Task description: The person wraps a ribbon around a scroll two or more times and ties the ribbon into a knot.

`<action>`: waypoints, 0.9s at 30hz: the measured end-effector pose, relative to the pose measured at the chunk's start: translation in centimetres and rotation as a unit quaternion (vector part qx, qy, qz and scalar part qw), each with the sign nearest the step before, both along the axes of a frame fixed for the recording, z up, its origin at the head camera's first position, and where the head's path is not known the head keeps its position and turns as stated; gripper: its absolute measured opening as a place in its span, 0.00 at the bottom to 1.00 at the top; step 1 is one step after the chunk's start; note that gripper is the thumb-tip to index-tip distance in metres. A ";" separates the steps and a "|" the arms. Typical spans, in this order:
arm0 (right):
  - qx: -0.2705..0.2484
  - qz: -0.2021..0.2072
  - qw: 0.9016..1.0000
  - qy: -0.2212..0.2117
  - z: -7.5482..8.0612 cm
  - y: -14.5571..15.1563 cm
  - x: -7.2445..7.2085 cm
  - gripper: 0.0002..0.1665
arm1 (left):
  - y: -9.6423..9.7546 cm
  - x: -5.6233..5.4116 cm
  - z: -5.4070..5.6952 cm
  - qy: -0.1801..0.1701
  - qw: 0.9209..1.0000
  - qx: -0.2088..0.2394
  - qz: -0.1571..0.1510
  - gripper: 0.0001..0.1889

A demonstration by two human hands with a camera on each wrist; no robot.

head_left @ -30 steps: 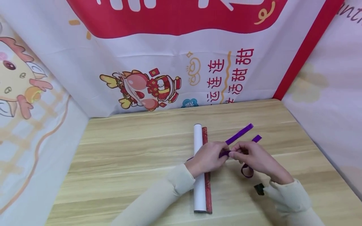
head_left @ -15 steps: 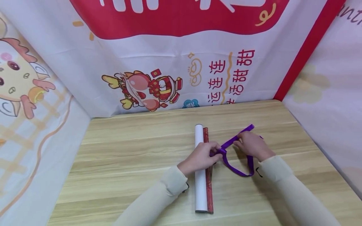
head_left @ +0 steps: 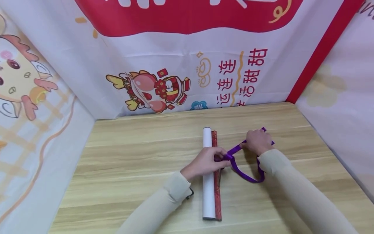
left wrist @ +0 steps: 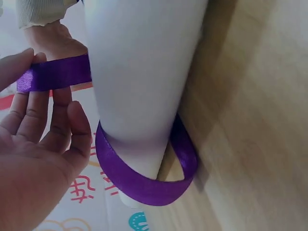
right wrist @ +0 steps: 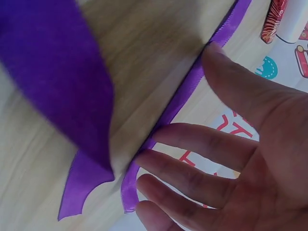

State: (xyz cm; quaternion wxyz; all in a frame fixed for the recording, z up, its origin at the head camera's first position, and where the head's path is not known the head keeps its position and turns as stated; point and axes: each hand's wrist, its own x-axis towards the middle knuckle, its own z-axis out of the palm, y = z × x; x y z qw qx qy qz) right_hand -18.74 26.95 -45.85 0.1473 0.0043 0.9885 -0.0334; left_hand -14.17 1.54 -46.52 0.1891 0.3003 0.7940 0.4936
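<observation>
A white roll [head_left: 208, 191] lies lengthwise on the table with a dark red patterned strip [head_left: 217, 195] along its right side. Purple ribbon [left wrist: 139, 186] loops loosely around the roll in the left wrist view. My left hand [head_left: 205, 162] reaches over the roll and pinches the ribbon between thumb and fingers, close to where it crosses itself. Farther right, my right hand [head_left: 258, 141] lies over one ribbon tail. In the right wrist view its thumb and spread, nearly straight fingers touch that tail [right wrist: 180, 94], and another length of ribbon hangs to the left.
The wood-grain table [head_left: 131, 156] meets a printed white cloth [head_left: 175, 48] at the back, with more cloth on both sides. A small black item [head_left: 190, 194] shows at the left cuff.
My right hand has let go near the crossing and moved up and right along the ribbon tail. The left hand keeps its pinch, and a wide ribbon curve now lies below.
</observation>
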 end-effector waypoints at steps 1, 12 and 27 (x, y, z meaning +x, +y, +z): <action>0.000 0.001 1.000 -0.003 0.1 -0.2 -0.1 0.29 | -0.2 -0.1 0.1 -0.014 1.000 0.006 0.003 0.09; 0.001 0.002 1.000 -0.013 0.8 -0.9 -1.2 0.26 | -3.1 -1.6 2.4 -0.163 0.976 0.127 0.062 0.12; 0.012 0.005 0.999 -0.037 0.4 -0.3 -1.0 0.26 | -9.5 -3.4 9.5 -0.236 0.890 0.391 0.004 0.24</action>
